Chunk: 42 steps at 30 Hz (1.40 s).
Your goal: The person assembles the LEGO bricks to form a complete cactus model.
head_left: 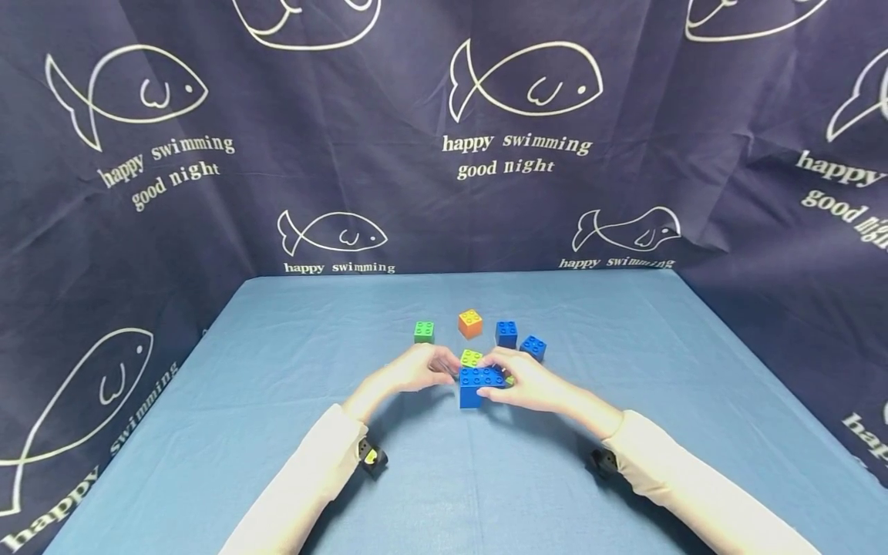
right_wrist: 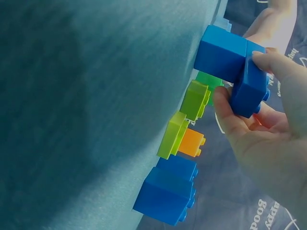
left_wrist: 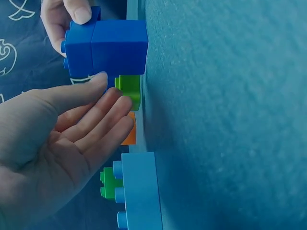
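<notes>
A long blue brick (head_left: 483, 375) lies on top of a square blue brick (head_left: 470, 398), studs up, its right end jutting past the lower one. My right hand (head_left: 523, 381) pinches that overhanging end, with thumb and fingertips on its sides in the right wrist view. On the other side, my left hand (head_left: 419, 368) hovers with thumb and fingers relaxed, nothing between them. Its thumb tip comes right up to the stack in the left wrist view. A light blue brick (left_wrist: 140, 191) stands on the table close to the left hand; in the head view that hand hides it.
Beyond the hands stand a green brick (head_left: 424, 331), an orange brick (head_left: 470, 324) and two blue bricks, one upright (head_left: 506, 333) and one turned (head_left: 533, 348). Two lime bricks, one nearer (right_wrist: 195, 99) and one farther along (right_wrist: 173, 135), sit just behind the stack. A dark fabric backdrop (head_left: 416, 193) surrounds the table.
</notes>
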Motion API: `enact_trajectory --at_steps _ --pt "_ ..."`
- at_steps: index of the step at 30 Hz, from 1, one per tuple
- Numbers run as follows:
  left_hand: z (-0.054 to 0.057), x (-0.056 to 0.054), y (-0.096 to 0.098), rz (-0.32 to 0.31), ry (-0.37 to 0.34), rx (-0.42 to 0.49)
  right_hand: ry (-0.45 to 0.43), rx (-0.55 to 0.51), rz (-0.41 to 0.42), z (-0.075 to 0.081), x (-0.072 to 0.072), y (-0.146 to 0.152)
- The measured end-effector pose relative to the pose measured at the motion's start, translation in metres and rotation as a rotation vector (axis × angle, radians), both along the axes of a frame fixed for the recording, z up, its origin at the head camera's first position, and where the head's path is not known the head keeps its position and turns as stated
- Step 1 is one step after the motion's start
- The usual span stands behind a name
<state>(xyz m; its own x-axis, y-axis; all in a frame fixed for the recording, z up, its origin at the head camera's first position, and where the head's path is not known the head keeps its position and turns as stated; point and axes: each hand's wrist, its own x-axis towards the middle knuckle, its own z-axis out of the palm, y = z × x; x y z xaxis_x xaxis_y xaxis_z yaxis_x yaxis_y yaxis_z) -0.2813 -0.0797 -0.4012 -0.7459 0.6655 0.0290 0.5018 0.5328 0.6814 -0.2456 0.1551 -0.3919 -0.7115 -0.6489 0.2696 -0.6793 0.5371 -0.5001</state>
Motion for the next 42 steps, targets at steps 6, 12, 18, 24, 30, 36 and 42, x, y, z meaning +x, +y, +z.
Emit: enact_trajectory --at_steps 6,12,18,24,30,36,42 --pt "0.003 -0.004 0.001 0.04 0.024 0.046 0.006 0.006 0.0 0.0 0.0 0.0" --pt "0.004 -0.008 0.004 0.095 0.043 0.1 0.0 0.003 0.007 0.0 0.0 0.001" --pt "0.002 -0.012 0.007 0.141 0.06 0.1 0.001 -0.001 0.01 0.001 0.0 0.001" --pt "-0.001 -0.017 0.01 0.159 0.027 0.101 0.012 -0.004 0.015 0.0 0.0 0.001" --pt "-0.003 -0.021 0.014 0.151 0.006 0.087 0.018 -0.016 0.018 -0.001 -0.001 0.002" --pt "-0.004 -0.023 0.017 0.132 0.004 0.053 -0.007 -0.01 0.009 -0.001 -0.001 0.003" --pt "-0.006 -0.023 0.02 0.085 0.047 0.042 -0.009 -0.011 0.008 0.001 0.0 0.003"
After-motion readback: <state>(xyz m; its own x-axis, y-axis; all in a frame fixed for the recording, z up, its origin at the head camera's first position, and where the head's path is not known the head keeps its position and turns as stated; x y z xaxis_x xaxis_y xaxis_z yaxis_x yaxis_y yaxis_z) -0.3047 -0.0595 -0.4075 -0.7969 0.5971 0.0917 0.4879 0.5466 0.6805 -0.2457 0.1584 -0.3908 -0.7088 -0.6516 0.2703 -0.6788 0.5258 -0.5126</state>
